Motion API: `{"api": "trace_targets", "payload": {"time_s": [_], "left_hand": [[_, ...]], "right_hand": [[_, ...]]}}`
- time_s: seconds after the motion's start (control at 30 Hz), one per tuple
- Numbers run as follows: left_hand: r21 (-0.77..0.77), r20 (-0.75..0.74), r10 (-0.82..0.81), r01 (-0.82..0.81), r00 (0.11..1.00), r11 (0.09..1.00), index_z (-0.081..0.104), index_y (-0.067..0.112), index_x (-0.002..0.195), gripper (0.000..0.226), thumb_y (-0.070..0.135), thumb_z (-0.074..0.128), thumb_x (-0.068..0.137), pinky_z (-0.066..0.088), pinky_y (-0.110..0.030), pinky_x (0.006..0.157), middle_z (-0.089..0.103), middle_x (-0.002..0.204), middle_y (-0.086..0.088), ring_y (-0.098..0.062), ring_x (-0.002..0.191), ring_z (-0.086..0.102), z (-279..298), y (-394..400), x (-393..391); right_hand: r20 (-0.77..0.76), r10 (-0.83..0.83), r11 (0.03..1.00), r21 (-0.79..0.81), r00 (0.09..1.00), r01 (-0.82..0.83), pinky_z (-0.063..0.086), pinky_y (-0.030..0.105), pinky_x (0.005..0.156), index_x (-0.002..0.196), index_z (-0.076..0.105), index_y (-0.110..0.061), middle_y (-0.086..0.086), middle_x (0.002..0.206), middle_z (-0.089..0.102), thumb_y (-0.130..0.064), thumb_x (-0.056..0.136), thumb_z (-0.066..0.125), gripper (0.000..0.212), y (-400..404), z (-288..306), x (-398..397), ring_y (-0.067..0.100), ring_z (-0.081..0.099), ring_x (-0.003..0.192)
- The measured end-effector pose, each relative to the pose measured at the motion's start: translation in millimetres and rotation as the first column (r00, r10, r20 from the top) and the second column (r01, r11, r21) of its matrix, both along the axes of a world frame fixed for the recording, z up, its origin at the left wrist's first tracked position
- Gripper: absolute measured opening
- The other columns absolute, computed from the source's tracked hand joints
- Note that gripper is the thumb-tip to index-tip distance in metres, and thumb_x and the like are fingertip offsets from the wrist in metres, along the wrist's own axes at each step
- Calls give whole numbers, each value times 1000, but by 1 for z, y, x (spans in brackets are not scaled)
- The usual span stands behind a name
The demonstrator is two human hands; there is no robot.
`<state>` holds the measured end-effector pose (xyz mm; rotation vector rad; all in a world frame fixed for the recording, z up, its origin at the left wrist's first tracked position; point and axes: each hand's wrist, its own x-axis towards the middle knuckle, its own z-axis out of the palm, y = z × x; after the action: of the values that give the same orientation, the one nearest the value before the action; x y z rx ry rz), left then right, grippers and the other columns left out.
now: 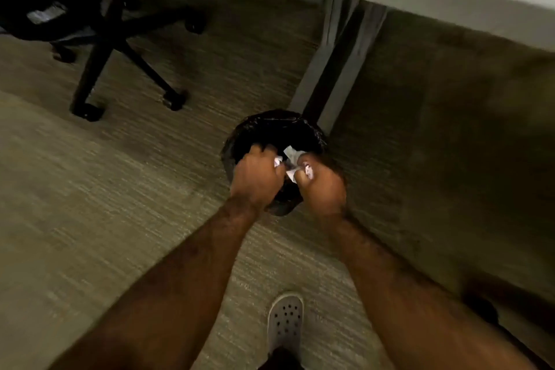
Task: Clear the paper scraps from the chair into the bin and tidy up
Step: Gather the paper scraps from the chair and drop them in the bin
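Paper scraps (292, 163) are held bunched in the left hand (256, 177) and right hand (322, 186) over the bin (276, 126) — the drop step — so both need only be opened, with the chair (99, 36) at ten o'clock.

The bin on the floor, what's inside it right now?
The bin has a black liner. Both hands, left hand and right hand, hold paper scraps above it, hiding its bottom.

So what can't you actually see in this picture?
- Inside of the bin: head view, dark liner and both hands cover it.
- How much paper each hand holds: closed fingers of the left hand and right hand hide it.
- Chair seat: cut off by the top-left edge, dark, so any leftover scraps are unclear.
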<state>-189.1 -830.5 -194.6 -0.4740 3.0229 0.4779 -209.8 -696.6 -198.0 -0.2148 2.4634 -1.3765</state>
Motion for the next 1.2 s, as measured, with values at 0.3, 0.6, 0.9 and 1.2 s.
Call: {"api": "trace_targets", "payload": {"time_s": [0.3, 0.6, 0.9, 1.2], "left_hand": [[31, 262, -47, 41, 964, 999, 11, 11, 155, 68, 43, 33, 99, 12, -51, 119, 10, 163, -15, -33, 149, 9, -120, -34, -5], [-19, 215, -86, 92, 973, 996, 9, 16, 155, 65, 42, 24, 98, 13, -50, 120, 10, 164, -7, -26, 150, 11, -72, -15, 30], [2, 201, -136, 138, 970, 990, 25, 13, 152, 58, 40, 30, 101, 8, -44, 121, 19, 162, -9, -24, 150, 13, 83, 65, 76], [49, 129, -292, 288, 948, 956, 64, 14, 95, 36, 37, 36, 98, 46, -38, 77, 70, 96, -9, -29, 91, 64, 251, 188, 132]], "right_hand": [[87, 207, 882, 415, 974, -225, 30, 46, 112, 148, 28, -37, 9, 157, 24, -47, 99, 35, 50, -46, -123, -34, 32, 29, 140], [37, 358, 820, 465, 933, -333, 12, 51, 119, 152, 22, -32, 8, 163, 9, -50, 101, 25, 54, -14, -66, -8, 30, 8, 149], [3, 288, 847, 465, 958, -256, 21, 44, 115, 145, 39, -26, 8, 153, 36, -52, 101, 27, 53, 72, 80, 58, 26, 30, 141], [-53, 150, 903, 414, 987, -115, 37, 39, 105, 127, 58, -16, 5, 128, 62, -46, 101, 34, 46, 194, 241, 124, 25, 52, 123]]}}
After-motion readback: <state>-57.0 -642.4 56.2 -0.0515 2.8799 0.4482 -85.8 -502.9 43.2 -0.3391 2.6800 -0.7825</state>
